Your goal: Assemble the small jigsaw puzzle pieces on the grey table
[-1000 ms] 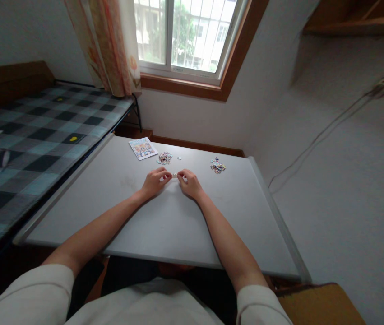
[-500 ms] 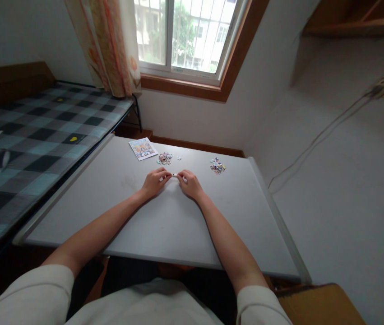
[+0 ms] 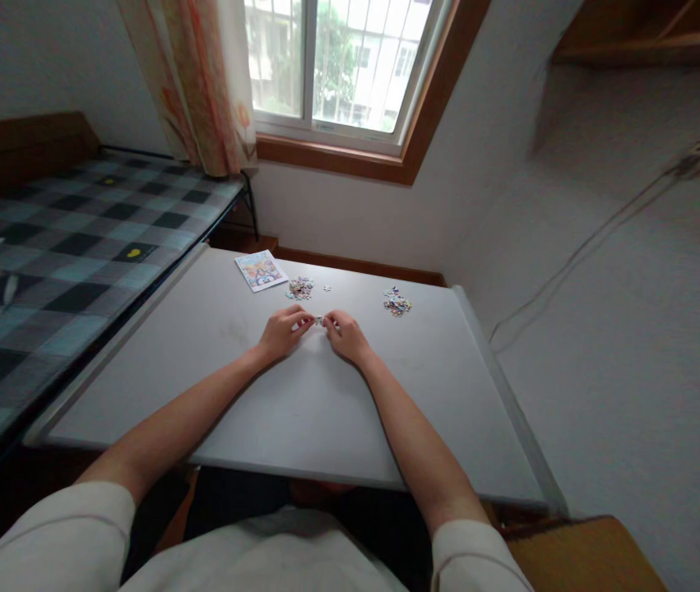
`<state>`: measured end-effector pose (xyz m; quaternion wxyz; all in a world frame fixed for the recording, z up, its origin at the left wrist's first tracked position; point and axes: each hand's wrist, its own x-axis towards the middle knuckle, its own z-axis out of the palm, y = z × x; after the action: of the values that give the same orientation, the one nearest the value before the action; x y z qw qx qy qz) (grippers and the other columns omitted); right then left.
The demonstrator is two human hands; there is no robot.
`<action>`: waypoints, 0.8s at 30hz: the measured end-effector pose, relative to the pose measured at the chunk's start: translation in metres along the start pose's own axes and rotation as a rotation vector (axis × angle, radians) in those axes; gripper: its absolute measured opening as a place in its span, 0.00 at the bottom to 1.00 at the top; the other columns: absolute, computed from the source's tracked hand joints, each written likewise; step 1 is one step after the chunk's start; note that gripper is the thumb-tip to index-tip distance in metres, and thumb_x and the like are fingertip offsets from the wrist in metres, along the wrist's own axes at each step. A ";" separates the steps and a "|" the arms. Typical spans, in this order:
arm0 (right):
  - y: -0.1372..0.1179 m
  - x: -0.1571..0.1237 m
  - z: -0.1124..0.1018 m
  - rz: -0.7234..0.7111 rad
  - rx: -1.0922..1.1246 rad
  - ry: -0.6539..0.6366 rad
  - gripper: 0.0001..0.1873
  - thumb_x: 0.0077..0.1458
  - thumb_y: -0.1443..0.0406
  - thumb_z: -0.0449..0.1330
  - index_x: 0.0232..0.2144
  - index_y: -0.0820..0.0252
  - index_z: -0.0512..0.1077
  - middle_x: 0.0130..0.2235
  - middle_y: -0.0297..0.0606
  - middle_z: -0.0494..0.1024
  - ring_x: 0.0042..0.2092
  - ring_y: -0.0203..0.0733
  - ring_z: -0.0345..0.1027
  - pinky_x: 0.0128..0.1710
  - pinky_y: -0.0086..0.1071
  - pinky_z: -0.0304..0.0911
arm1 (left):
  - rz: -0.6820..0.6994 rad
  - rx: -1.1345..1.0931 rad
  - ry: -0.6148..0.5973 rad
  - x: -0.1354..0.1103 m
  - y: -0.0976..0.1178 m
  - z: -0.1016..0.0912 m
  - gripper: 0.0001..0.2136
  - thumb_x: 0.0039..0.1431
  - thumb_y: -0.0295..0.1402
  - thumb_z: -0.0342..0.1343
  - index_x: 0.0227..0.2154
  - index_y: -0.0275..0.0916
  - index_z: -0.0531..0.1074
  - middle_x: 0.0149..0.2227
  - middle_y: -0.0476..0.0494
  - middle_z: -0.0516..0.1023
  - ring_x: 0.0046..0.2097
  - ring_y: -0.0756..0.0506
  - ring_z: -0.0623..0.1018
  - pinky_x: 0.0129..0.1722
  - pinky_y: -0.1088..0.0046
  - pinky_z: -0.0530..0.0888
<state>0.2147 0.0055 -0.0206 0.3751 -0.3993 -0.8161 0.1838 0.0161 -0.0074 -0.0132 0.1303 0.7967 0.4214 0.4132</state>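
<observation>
Between my fingertips, just above the white table (image 3: 275, 411), is a small jigsaw puzzle piece (image 3: 318, 321); whether it is one piece or two joined cannot be made out. My left hand (image 3: 286, 330) pinches its left side. On its right side, my right hand (image 3: 345, 333) pinches it with thumb and fingers. Beyond my hands lies a pile of puzzle pieces (image 3: 300, 289), with a single loose piece (image 3: 326, 289) beside it. A second pile of pieces (image 3: 397, 302) rests farther right. The printed picture sheet (image 3: 261, 270) lies at the table's back left.
Left of the table stands a bed (image 3: 158, 222) with a checked cover. A window (image 3: 350, 66) and a patterned curtain (image 3: 201, 90) are at the back. Cables (image 3: 577, 255) hang along the right wall. A brown seat (image 3: 584, 555) is at the lower right.
The piece between my fingertips has tilted slightly, and more of its face shows. My hands have barely moved; the piles and the picture sheet are where they were.
</observation>
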 end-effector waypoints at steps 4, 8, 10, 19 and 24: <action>-0.002 0.001 -0.001 0.011 0.001 0.004 0.10 0.62 0.65 0.50 0.30 0.58 0.67 0.32 0.37 0.73 0.36 0.39 0.65 0.40 0.32 0.61 | 0.024 0.010 0.005 0.000 0.000 0.000 0.10 0.63 0.39 0.53 0.34 0.40 0.77 0.32 0.46 0.75 0.31 0.50 0.74 0.35 0.74 0.70; -0.003 0.001 -0.001 0.020 0.002 0.009 0.10 0.62 0.65 0.50 0.30 0.58 0.68 0.31 0.37 0.73 0.36 0.39 0.66 0.39 0.32 0.61 | 0.044 0.034 -0.006 0.000 -0.001 0.000 0.11 0.64 0.39 0.53 0.33 0.39 0.77 0.32 0.46 0.76 0.31 0.50 0.74 0.35 0.73 0.70; -0.003 0.001 -0.001 0.031 0.002 0.012 0.10 0.62 0.64 0.51 0.31 0.58 0.69 0.32 0.38 0.74 0.36 0.39 0.66 0.39 0.32 0.62 | 0.040 0.056 -0.019 0.000 -0.002 0.000 0.12 0.64 0.39 0.52 0.32 0.39 0.77 0.32 0.46 0.76 0.31 0.50 0.74 0.35 0.73 0.70; 0.003 0.001 0.000 0.067 -0.015 0.052 0.09 0.61 0.64 0.53 0.38 0.60 0.73 0.35 0.40 0.76 0.38 0.40 0.69 0.42 0.34 0.63 | -0.117 0.149 0.023 0.000 -0.006 0.000 0.10 0.62 0.39 0.54 0.31 0.40 0.77 0.31 0.47 0.77 0.31 0.49 0.74 0.35 0.73 0.69; 0.003 0.001 0.000 0.034 -0.034 0.042 0.08 0.60 0.67 0.54 0.35 0.59 0.73 0.34 0.40 0.75 0.38 0.40 0.68 0.43 0.34 0.63 | -0.249 0.207 0.040 0.001 -0.004 -0.005 0.10 0.61 0.38 0.55 0.29 0.40 0.77 0.31 0.47 0.77 0.31 0.48 0.75 0.35 0.72 0.68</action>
<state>0.2158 0.0081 -0.0213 0.3820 -0.4233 -0.8042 0.1677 0.0106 -0.0045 -0.0117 0.0894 0.7389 0.5598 0.3642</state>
